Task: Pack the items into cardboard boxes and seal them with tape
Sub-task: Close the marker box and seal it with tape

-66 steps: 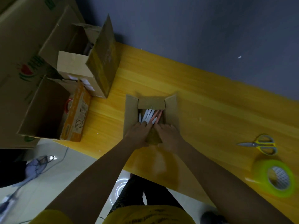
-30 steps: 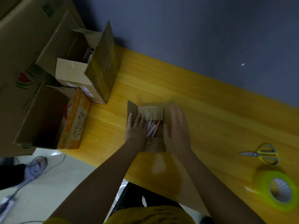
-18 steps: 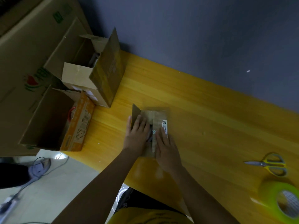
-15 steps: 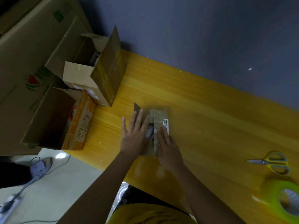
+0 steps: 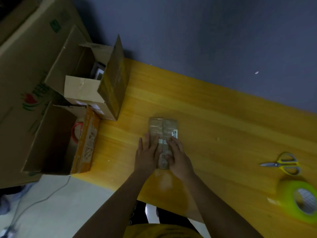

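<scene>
**Flaps held shut, tape waiting off to the right**

Nearest the camera, both forearms reach forward over the near edge of the yellow table (image 5: 214, 117) and meet on the small cardboard box (image 5: 163, 127). The left hand (image 5: 147, 155) lies flat on the box's left flap, fingers straight and slightly spread, holding nothing, only pressing down. The right hand (image 5: 178, 157) rests on the right flap with its fingers extended across the top; whether its thumb hooks the near end of the box cannot be told, since that end is hidden under both hands. Neither hand grips anything.

The box sits on the table in the middle of the view, its long axis running away from the person, and the seam between the two closed flaps follows that same line, emerging beyond the fingertips. A white label (image 5: 174, 134) shows on the right flap.

Sealing looks like the next step, and it turns on one relation: the tape roll (image 5: 301, 200) lies well off to the right, near the table's front edge, with the scissors (image 5: 283, 164) just beyond it. Both are on the right hand's side, so that hand is the natural one to fetch the tape while the left keeps the flaps down. The strip would need to run along the seam, away from the body.

Farther off, at the table's left end, stand two larger open boxes (image 5: 82, 90), with a big printed carton (image 5: 25, 69) behind them against the dark wall.
</scene>
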Action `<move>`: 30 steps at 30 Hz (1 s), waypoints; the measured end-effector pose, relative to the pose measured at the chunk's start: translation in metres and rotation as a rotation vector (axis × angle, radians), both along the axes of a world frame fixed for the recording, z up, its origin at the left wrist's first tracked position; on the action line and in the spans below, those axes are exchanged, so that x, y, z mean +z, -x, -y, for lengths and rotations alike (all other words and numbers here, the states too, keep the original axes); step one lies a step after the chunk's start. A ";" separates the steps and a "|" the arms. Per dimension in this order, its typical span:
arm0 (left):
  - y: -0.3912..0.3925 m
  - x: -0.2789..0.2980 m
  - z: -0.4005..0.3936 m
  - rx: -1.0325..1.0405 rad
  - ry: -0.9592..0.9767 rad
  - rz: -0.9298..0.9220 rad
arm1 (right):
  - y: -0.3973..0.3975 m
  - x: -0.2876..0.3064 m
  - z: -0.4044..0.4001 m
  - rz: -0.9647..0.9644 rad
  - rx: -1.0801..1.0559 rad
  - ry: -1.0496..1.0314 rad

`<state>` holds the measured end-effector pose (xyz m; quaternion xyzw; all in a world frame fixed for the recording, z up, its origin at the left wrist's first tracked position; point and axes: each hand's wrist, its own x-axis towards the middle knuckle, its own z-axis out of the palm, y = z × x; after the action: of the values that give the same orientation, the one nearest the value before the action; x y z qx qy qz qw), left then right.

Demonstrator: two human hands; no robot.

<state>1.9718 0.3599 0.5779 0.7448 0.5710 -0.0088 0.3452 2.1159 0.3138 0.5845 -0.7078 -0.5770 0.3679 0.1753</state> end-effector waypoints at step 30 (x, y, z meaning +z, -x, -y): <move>0.015 0.038 -0.057 -0.570 -0.134 -0.276 | 0.044 0.001 -0.022 0.274 0.087 -0.016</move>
<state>1.9566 0.4173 0.6159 0.8876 0.3802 -0.1684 0.1981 2.0720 0.3362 0.5858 -0.7246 -0.6284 0.2704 0.0842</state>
